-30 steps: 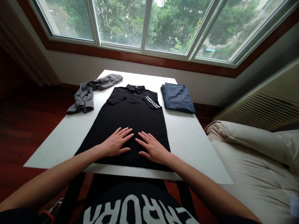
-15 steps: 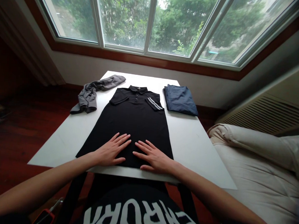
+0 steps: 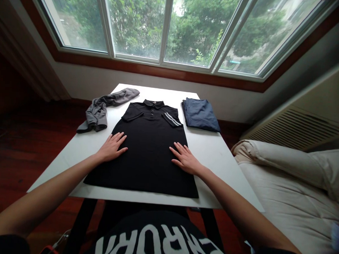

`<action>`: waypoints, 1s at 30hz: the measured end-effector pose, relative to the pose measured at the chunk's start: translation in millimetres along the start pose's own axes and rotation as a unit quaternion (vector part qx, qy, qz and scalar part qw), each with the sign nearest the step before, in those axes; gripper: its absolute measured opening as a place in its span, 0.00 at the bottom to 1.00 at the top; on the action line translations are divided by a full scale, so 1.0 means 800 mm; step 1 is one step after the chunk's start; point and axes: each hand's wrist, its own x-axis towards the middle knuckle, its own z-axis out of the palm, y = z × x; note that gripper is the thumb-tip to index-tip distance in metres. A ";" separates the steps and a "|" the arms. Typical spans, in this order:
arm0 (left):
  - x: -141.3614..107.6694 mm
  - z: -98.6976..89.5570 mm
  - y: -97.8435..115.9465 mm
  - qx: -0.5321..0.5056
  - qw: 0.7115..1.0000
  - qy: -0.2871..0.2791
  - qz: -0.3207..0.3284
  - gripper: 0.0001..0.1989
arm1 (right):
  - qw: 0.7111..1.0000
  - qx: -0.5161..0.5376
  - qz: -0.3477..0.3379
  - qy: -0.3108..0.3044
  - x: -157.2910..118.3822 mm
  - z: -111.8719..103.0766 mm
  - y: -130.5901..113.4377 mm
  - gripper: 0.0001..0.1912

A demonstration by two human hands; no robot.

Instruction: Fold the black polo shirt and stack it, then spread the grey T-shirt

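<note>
Probably smoothing: left hand [image 3: 110, 147] and right hand [image 3: 186, 158] (spread, empty) rest on the shirt [image 3: 148, 159]. The next move needs even pressure.

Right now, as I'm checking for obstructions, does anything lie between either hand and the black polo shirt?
Nothing visible does: the left hand and right hand both rest on the black polo shirt. The grey garment and folded blue cloth lie beside it.
</note>
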 end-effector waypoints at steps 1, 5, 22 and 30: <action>-0.001 0.002 0.001 0.000 1.000 0.000 -0.001 0.39 | 1.000 -0.001 0.006 0.001 -0.001 0.001 -0.002 0.36; -0.005 0.000 0.014 -0.011 1.000 0.000 -0.007 0.40 | 0.999 -0.004 0.033 0.006 0.001 0.001 -0.011 0.38; -0.015 -0.002 0.019 -0.018 1.000 0.005 -0.014 0.43 | 0.999 -0.004 0.042 0.013 0.006 0.006 -0.039 0.39; 0.023 0.000 0.007 -0.018 1.000 0.008 -0.024 0.45 | 0.997 0.016 0.071 0.024 0.047 -0.003 -0.028 0.37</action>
